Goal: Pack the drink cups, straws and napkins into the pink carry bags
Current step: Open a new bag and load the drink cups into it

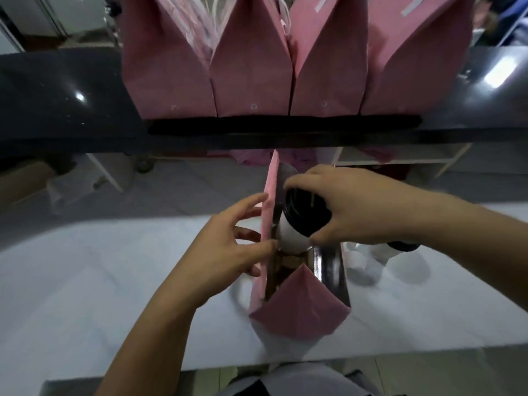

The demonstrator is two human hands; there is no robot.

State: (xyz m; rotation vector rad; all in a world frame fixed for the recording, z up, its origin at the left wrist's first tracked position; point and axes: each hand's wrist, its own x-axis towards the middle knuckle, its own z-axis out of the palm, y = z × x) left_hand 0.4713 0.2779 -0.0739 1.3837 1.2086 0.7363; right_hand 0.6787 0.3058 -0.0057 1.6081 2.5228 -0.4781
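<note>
An open pink carry bag (300,307) with a silvery lining stands on the white table (85,281) in front of me. My right hand (351,207) grips a white drink cup with a black lid (297,224) from above, tilted, at the bag's mouth. My left hand (228,247) holds the bag's left wall, fingers on its outer side and thumb at the rim. Another black-lidded white cup (391,251) lies on the table right of the bag, partly hidden by my right wrist.
Several more pink carry bags (251,75) stand in a row on a dark raised counter (57,104) behind the table. A gap with floor and white shelving (400,161) lies between counter and table.
</note>
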